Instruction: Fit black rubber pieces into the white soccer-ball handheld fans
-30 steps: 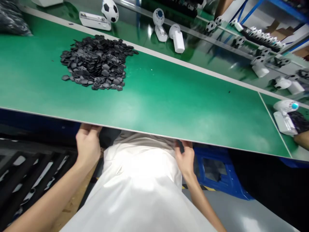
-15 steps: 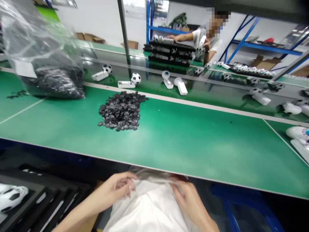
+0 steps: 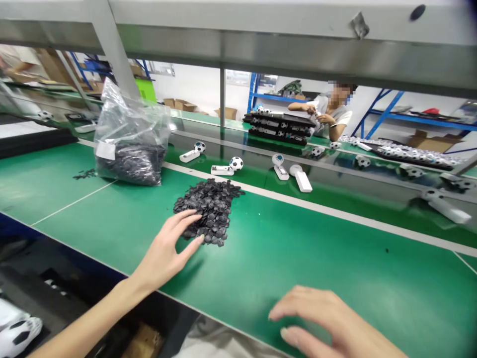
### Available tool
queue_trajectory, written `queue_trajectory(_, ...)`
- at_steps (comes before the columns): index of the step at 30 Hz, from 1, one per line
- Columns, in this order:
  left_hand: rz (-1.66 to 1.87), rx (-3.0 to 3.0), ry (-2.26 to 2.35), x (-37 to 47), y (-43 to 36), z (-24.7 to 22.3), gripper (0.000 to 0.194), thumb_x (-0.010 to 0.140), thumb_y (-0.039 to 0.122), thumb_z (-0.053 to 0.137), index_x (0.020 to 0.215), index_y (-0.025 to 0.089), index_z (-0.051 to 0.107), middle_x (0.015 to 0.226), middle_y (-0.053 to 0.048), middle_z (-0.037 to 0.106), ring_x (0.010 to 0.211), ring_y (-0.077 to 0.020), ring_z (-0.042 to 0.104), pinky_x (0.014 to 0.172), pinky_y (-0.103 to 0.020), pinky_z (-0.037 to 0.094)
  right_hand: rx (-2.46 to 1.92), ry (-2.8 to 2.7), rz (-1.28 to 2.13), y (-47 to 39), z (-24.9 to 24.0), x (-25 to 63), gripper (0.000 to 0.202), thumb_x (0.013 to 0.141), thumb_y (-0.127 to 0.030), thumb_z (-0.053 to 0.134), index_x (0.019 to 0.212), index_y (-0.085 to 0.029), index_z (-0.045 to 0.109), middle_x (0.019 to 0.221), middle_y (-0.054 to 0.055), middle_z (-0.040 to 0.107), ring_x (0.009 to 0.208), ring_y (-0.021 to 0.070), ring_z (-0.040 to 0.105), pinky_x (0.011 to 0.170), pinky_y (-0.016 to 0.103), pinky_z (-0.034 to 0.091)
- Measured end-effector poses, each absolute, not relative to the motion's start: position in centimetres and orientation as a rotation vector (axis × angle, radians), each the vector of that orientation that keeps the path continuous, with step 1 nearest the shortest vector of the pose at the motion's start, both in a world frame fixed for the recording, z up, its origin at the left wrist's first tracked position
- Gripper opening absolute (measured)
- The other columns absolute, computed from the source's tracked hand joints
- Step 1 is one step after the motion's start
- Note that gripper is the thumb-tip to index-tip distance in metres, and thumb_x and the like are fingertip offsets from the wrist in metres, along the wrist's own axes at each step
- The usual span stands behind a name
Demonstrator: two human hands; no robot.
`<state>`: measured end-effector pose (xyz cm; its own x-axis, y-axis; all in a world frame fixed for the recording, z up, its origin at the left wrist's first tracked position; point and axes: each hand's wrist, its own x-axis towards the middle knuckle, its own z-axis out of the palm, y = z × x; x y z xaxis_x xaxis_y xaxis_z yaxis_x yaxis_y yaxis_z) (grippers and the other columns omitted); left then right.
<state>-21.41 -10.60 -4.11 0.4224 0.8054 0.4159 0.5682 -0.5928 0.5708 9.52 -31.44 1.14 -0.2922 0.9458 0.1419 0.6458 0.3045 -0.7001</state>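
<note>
Green table (image 3: 305, 253), clock read in the camera view. Pile of black pieces (image 3: 210, 211) (thin, flat, angular) lies near the strip, at two o'clock from the left hand (image 3: 166, 251). That hand: fingers spread, thumb apart, tips over the pile's near-left side; contact cannot be told. Right hand (image 3: 328, 318): at the pile's four o'clock, fingers loosely curved, thumb apart, nothing between. Clear bag (image 3: 130, 139), dark contents low inside, at ten o'clock from the pile. White football-headed device (image 3: 223, 170) just past twelve, beyond the white strip (image 3: 276, 197).
</note>
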Motion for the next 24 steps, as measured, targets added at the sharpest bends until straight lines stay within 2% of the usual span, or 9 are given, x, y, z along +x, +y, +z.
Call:
queue_trajectory(3,0.952,2.529,1.366,-21.7,-6.6,-5.7,0.072,0.099,0.066,0.055,0.152,0.018,0.058,0.167,-0.022,0.046,0.158,-0.0427,0.038,0.127,-0.066,0.035,-1.489,-2.029,0.652,-24.6,0.4,11.2,0.023,0.107,-0.038,0.064,0.126,-0.032,0.075,0.128,0.003,0.079,0.118,0.0255,0.076,0.106,0.042,0.062)
queue_trajectory(6,0.781,2.689,1.422,-21.2,-5.2,-7.0,0.076,0.102,0.064,0.051,0.165,0.023,0.044,0.176,-0.019,0.033,0.164,-0.0446,0.026,0.127,-0.074,0.028,-1.412,-2.06,0.511,-14.9,-1.3,12.0,0.03,0.107,-0.033,0.059,0.132,-0.022,0.072,0.136,0.011,0.075,0.128,0.0291,0.07,0.113,0.05,0.055)
queue_trajectory(9,0.719,2.907,1.225,-19.4,-5.7,-7.6,0.078,0.102,0.06,0.056,0.171,0.029,0.035,0.179,-0.014,0.027,0.165,-0.0425,0.025,0.13,-0.073,0.02,-1.363,-2.101,0.465,-5.0,-3.2,10.8,0.037,0.106,-0.025,0.058,0.14,-0.014,0.068,0.15,0.017,0.066,0.144,0.0305,0.058,0.126,0.05,0.042)
queue_trajectory(11,0.714,3.013,1.101,-18.0,-6.2,-7.6,0.082,0.101,0.06,0.058,0.172,0.028,0.031,0.18,-0.013,0.026,0.165,-0.0413,0.027,0.132,-0.07,0.015,-1.34,-2.129,0.457,0.1,-4.4,9.4,0.041,0.107,-0.026,0.056,0.143,-0.009,0.066,0.155,0.021,0.061,0.15,0.0315,0.052,0.13,0.048,0.036)
queue_trajectory(13,0.677,3.095,1.01,-16.8,-6.4,-7.3,0.085,0.1,0.063,0.057,0.172,0.026,0.032,0.179,-0.014,0.028,0.164,-0.0399,0.029,0.133,-0.067,0.013,-1.322,-2.159,0.469,3.2,-5.3,8.0,0.045,0.11,-0.032,0.051,0.145,-0.006,0.065,0.158,0.023,0.058,0.152,0.0334,0.051,0.131,0.05,0.035)
queue_trajectory(18,0.574,3.241,0.915,-15.3,-6.2,-6.9,0.084,0.103,0.063,0.054,0.172,0.022,0.03,0.176,-0.015,0.035,0.162,-0.0346,0.035,0.135,-0.057,0.014,-1.211,-2.292,0.507,2.8,-6.6,7.8,0.055,0.114,-0.047,0.043,0.156,-0.014,0.057,0.165,0.016,0.052,0.157,0.0316,0.045,0.132,0.051,0.033)
queue_trajectory(21,0.722,3.292,0.967,-14.3,-6.0,-7.5,0.09,0.104,0.063,0.054,0.174,0.015,0.023,0.174,-0.018,0.037,0.161,-0.0324,0.038,0.136,-0.05,0.007,-1.175,-2.375,0.518,-0.3,-6.7,9.7,0.063,0.114,-0.049,0.043,0.161,-0.007,0.049,0.169,0.02,0.045,0.16,0.0316,0.04,0.135,0.05,0.028)
queue_trajectory(24,0.877,3.281,1.047,-12.7,-5.7,-8.4,0.094,0.104,0.066,0.05,0.173,0.01,0.02,0.173,-0.021,0.039,0.159,-0.0327,0.041,0.135,-0.046,0.006,-1.193,-2.418,0.54,-3.9,-6.3,11.7,0.068,0.113,-0.051,0.045,0.165,-0.008,0.043,0.172,0.019,0.038,0.163,0.0294,0.033,0.137,0.047,0.023)
